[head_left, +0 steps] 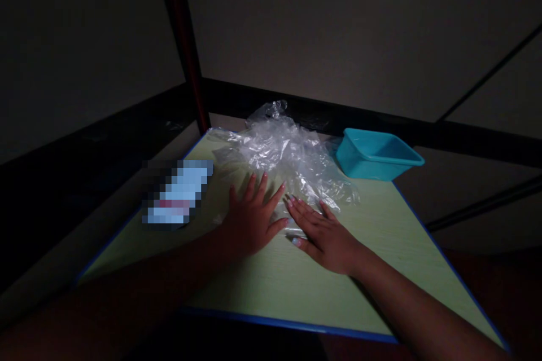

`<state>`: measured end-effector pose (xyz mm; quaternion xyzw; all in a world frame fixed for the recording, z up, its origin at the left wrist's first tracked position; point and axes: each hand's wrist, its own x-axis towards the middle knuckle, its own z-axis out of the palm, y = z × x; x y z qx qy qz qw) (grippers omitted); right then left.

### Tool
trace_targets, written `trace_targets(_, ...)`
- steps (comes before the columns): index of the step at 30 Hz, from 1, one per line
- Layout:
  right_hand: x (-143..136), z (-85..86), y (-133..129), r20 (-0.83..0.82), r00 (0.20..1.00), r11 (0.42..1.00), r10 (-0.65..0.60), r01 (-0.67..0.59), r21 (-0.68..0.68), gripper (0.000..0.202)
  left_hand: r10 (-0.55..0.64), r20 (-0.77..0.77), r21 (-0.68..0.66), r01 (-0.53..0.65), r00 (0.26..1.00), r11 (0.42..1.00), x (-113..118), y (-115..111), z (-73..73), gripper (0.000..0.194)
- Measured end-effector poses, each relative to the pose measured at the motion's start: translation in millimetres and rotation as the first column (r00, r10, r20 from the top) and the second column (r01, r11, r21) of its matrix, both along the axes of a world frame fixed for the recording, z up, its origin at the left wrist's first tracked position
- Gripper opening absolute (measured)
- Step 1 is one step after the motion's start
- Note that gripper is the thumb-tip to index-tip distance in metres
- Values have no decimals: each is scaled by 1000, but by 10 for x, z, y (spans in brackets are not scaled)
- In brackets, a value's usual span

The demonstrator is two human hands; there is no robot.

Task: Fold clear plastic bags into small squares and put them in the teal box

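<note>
Clear plastic bags [282, 149] lie in a crumpled heap at the back middle of the light green table [288, 287]. My left hand [252, 217] rests palm down at the near left side of the heap, its fingers spread. Close beside it on the right, my right hand [324, 234] lies flat, thumb apart, over a thin piece of clear plastic at the heap's near edge. Neither hand grips anything. What is under the palms is hidden.
A turquoise plastic basket [372, 163] stands at the table's back right corner. At the left edge lies a pixelated, phone-like object [182, 192]. A dark red post [180, 28] rises behind the back left corner, with dark walls around.
</note>
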<state>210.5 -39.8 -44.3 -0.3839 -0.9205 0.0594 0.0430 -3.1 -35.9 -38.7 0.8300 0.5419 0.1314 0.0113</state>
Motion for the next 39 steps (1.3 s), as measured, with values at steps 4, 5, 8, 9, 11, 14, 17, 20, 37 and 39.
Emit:
trace_targets(4,30,54,20,-92,991,994,-98,102,48,75,-46,134,37,41,990,998,-38,101,44,62)
trace_targets(5,50,62,34,-130,983,988,-129,138,63,76,-62,216,42,54,975,998,-48,131,56,59)
trace_targets(8,130,62,106,-293,934,969,-205,236,73,69,-139,528,69,121,838,990,-74,214,110,47)
trace_targets(9,160,58,137,-368,903,963,-221,263,67,63,-139,627,62,129,767,990,-82,236,134,42)
trace_targets(11,217,54,204,-532,809,948,-248,316,38,48,-76,786,4,118,614,993,-96,273,180,32)
trace_targets(14,277,75,283,-691,643,918,-329,391,-74,31,69,913,-112,83,402,990,-115,318,225,21)
trace_targets(17,299,120,312,-721,555,886,-414,428,-179,29,174,955,-196,71,238,978,-132,359,242,20)
trace_targets(20,297,156,310,-715,549,880,-433,431,-202,29,236,961,-250,79,147,965,-151,391,247,24)
trace_targets(37,301,129,326,-670,643,910,-372,393,-129,27,659,713,-416,612,-239,672,-258,424,412,51)
trace_targets(39,306,125,331,-664,656,918,-359,376,-124,27,681,686,-373,680,-257,632,-286,439,377,53)
